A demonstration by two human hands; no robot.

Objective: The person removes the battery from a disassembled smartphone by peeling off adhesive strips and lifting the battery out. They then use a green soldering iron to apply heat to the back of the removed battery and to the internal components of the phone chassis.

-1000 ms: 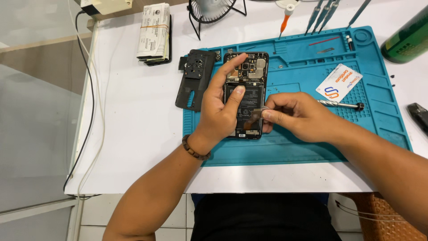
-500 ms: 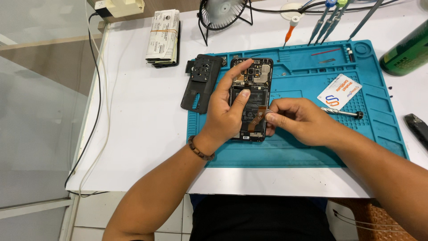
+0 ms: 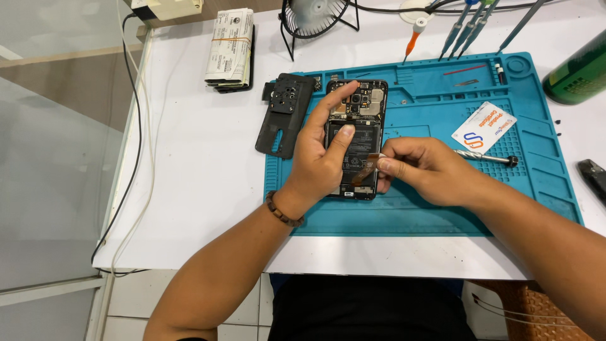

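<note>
**Opened phone held down, ribbon pinched at its right edge**

White tabletop [image 3: 189, 158] fills the scene, with a glass panel and floor tiles off its left side. Cables [image 3: 132, 126] run down the table's left edge. Farther in, a banded bundle of papers [image 3: 230, 47] lies near the back, and a black back cover [image 3: 284, 113] rests half on the table, half on the teal mat [image 3: 442, 208].

On the mat's left part lies the phone [image 3: 356, 142], open, its battery and boards showing. The left hand [image 3: 319, 164] lies flat over the phone's left side, fingers spread, forefinger up by the camera module and thumb pressing the battery; it grips nothing. The right hand [image 3: 423, 170] is closed, thumb and forefinger pinching a thin copper-coloured ribbon [image 3: 366, 169] that lies across the phone's lower half.

Compared with half a second ago, both hands keep the same posture on the phone; only the view has shifted a little.

Right of the hands, a white card [image 3: 483, 126] lies on the mat above a drill bit [image 3: 486, 156]. A green bottle [image 3: 577, 69] stands at the far right.
</note>
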